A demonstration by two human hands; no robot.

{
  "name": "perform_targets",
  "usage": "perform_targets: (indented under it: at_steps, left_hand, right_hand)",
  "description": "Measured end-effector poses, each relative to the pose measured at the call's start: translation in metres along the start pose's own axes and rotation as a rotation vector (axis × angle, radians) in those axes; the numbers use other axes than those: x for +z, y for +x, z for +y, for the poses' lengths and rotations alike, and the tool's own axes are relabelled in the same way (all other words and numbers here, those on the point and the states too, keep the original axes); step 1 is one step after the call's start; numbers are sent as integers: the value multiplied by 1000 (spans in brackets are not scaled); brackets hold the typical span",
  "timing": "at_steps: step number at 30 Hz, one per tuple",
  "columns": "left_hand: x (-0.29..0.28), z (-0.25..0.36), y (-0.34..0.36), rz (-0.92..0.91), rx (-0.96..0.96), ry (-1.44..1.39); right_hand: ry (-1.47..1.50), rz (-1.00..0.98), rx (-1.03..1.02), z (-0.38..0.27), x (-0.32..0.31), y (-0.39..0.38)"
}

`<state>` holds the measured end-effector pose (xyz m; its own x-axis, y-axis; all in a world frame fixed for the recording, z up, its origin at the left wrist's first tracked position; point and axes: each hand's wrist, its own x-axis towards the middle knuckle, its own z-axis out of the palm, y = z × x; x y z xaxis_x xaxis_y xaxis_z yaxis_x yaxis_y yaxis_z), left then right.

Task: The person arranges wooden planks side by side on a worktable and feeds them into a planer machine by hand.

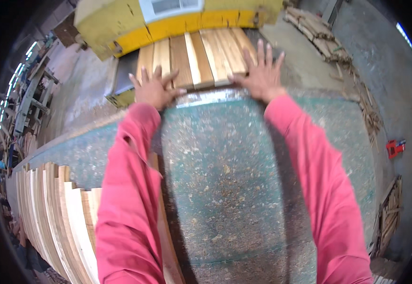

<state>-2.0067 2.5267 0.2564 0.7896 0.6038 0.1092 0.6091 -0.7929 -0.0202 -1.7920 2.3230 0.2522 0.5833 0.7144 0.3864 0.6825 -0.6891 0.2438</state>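
both arms in long pink-red sleeves, same cloth l & r, plain, no print or logo. left sleeve (125, 199) loose, baggy, w/ deep folds & a seam line running down it. right sleeve (326, 189) smoother, few creases, dark shade along inner edge. cuffs plain, end at wrists. left hand (153, 89) & right hand (261, 75) bare: no gloves, rings or watch seen.
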Motion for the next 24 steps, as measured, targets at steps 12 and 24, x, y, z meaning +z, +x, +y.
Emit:
perform_targets:
  at_steps: [12, 24]
  left_hand:
    - [-52, -224, -593, 106, -737, 215]
    - [-41, -152, -714, -45, -952, -55]
  right_hand:
    - [625, -240, 25, 40, -210, -424]
    - [957, -306, -264, -143, -296, -575]
